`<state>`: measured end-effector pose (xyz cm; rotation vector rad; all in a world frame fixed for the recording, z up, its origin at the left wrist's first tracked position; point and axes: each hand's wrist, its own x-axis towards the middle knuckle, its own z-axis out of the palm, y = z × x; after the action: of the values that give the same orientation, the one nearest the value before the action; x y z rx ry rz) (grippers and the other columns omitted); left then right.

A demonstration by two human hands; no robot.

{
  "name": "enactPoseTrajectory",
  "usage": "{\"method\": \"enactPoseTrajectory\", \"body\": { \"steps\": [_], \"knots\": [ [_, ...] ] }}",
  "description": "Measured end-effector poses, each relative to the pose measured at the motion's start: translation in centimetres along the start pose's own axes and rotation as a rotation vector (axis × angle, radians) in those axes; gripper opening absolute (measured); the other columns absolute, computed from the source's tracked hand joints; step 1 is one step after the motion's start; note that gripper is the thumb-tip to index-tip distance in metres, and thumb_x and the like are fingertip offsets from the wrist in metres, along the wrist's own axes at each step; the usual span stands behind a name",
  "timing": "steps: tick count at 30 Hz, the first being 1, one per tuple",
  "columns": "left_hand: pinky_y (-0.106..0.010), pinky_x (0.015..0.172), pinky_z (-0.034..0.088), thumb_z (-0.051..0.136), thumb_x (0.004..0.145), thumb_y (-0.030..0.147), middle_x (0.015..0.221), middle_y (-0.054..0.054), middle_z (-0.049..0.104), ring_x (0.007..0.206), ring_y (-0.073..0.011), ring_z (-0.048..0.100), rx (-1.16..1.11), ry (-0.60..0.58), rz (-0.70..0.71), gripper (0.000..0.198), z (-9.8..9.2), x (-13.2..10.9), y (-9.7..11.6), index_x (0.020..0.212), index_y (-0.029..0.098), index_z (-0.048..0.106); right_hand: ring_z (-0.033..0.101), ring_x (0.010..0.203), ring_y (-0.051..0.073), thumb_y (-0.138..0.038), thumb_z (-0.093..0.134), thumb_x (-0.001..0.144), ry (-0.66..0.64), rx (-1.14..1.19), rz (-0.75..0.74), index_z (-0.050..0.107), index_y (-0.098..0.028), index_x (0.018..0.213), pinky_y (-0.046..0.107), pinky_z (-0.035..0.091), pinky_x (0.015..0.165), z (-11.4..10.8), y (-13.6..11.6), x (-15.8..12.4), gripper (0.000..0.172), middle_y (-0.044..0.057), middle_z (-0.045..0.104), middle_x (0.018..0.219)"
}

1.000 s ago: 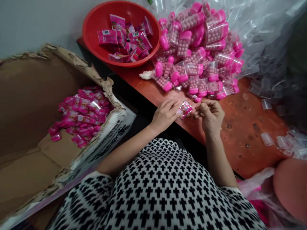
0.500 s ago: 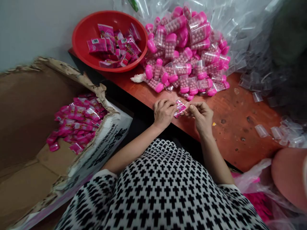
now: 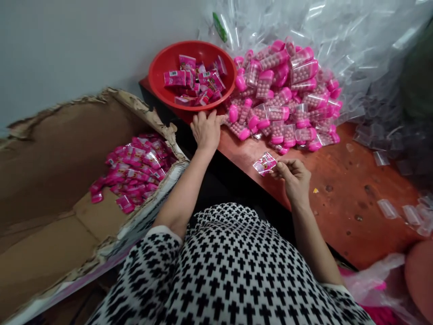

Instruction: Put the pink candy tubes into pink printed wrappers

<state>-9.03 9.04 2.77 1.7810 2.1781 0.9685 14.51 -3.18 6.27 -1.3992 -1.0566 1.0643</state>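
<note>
My right hand (image 3: pixel 293 175) pinches the edge of a small pink printed wrapper (image 3: pixel 264 164) between thumb and fingers, just over the table. My left hand (image 3: pixel 207 131) reaches to the table edge just below the red bowl (image 3: pixel 154 83), fingers spread; nothing shows in it. The white lump seen there before is hidden by this hand. Several filled pink packets (image 3: pixel 179 78) lie in the bowl. Beyond my hands is a heap of clear tubes with pink caps (image 3: pixel 277 113), full of small pink balls.
A torn-edged cardboard box (image 3: pixel 81 180) on the left holds a pile of pink packets (image 3: pixel 138 169). Empty clear tubes (image 3: pixel 387 209) lie on the reddish table (image 3: pixel 341 198). Clear plastic (image 3: pixel 304 22) spreads behind. A pink rounded object (image 3: pixel 421 275) is at lower right.
My left hand has let go of the wrapper and moved left and up toward the bowl. The right hand keeps the wrapper, now more fully visible. The view has shifted.
</note>
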Motion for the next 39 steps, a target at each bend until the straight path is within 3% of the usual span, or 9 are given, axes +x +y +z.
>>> {"method": "enactPoseTrajectory", "body": {
  "steps": [4,8,12,15,18,25,31,34,39],
  "knots": [
    [-0.053,0.098,0.030,0.045,0.092,0.048,0.116,-0.018,0.061,0.115,-0.0369,0.046,0.078,-0.070,-0.079,0.042,1.6,1.8,-1.1,0.105,0.019,0.073,0.060,0.050,0.010,-0.039,0.074,0.075,-0.033,0.004,0.008,0.061,-0.019,0.078,0.023,0.048,0.049,0.8,0.5,0.0,0.023,-0.004,0.065,0.061],
    [-0.048,0.103,0.027,0.046,0.090,0.051,0.120,-0.016,0.059,0.117,-0.0335,0.046,-0.079,-0.009,-0.044,0.045,1.7,0.6,-1.5,0.117,0.022,0.068,0.061,0.051,0.010,-0.039,0.074,0.075,-0.045,0.002,0.001,0.062,-0.019,0.077,0.022,0.049,0.050,0.5,0.4,0.2,0.023,-0.004,0.065,0.062],
    [-0.043,0.106,0.028,0.044,0.090,0.054,0.129,-0.018,0.055,0.121,-0.0301,0.046,-0.234,0.039,0.233,0.056,0.4,-3.9,0.1,0.130,0.018,0.058,0.061,0.051,0.010,-0.039,0.072,0.077,-0.009,-0.021,-0.023,0.062,-0.020,0.078,0.023,0.050,0.050,-0.8,0.4,0.6,0.021,-0.003,0.067,0.063],
    [-0.041,0.102,0.035,0.049,0.090,0.049,0.115,-0.013,0.063,0.113,-0.0268,0.052,-0.238,-0.182,0.530,0.045,0.2,-8.1,2.6,0.122,0.021,0.064,0.061,0.050,0.010,-0.039,0.072,0.077,0.003,-0.027,-0.013,0.062,-0.020,0.078,0.022,0.049,0.048,-1.3,0.5,0.9,0.021,-0.004,0.067,0.062],
    [-0.042,0.097,0.038,0.058,0.087,0.041,0.114,-0.011,0.065,0.111,-0.0264,0.053,-0.159,-0.345,0.631,0.038,1.1,-10.5,4.7,0.120,0.025,0.065,0.060,0.050,0.010,-0.038,0.072,0.077,-0.014,-0.017,-0.012,0.062,-0.020,0.079,0.022,0.049,0.049,-1.2,0.5,0.8,0.021,-0.004,0.068,0.063],
    [-0.040,0.091,0.038,0.055,0.089,0.039,0.108,-0.006,0.070,0.104,-0.0240,0.056,-0.140,-0.292,0.554,0.026,2.5,-10.8,5.2,0.103,0.025,0.072,0.060,0.051,0.010,-0.040,0.072,0.077,-0.023,-0.002,0.004,0.061,-0.019,0.078,0.022,0.049,0.048,-1.1,1.0,0.6,0.023,-0.004,0.065,0.060],
    [-0.039,0.093,0.041,0.057,0.088,0.040,0.112,-0.010,0.068,0.106,-0.0228,0.059,-0.242,-0.240,0.472,0.029,2.4,-11.0,5.2,0.107,0.024,0.072,0.066,0.075,0.011,-0.038,0.078,0.069,0.030,0.042,0.042,0.058,-0.022,0.101,0.022,0.055,0.062,0.0,2.1,1.6,0.041,0.000,0.070,0.091],
    [-0.039,0.094,0.043,0.061,0.086,0.039,0.110,-0.011,0.069,0.105,-0.0232,0.060,-0.316,-0.251,0.441,0.029,1.8,-10.9,5.2,0.107,0.023,0.072,0.062,0.060,0.009,-0.035,0.080,0.064,0.030,0.147,0.103,0.055,-0.022,0.099,0.021,0.052,0.054,0.8,2.1,2.2,0.045,-0.005,0.068,0.076],
    [-0.034,0.090,0.050,0.071,0.075,0.047,0.109,-0.010,0.071,0.098,-0.0216,0.065,-0.759,-0.422,0.011,0.056,-0.1,-10.2,5.0,0.124,0.020,0.063,0.051,0.044,0.007,-0.031,0.082,0.061,-0.039,0.205,0.165,0.056,-0.022,0.097,0.019,0.046,0.044,1.5,1.1,2.6,0.046,-0.011,0.058,0.057]
  ]
}}
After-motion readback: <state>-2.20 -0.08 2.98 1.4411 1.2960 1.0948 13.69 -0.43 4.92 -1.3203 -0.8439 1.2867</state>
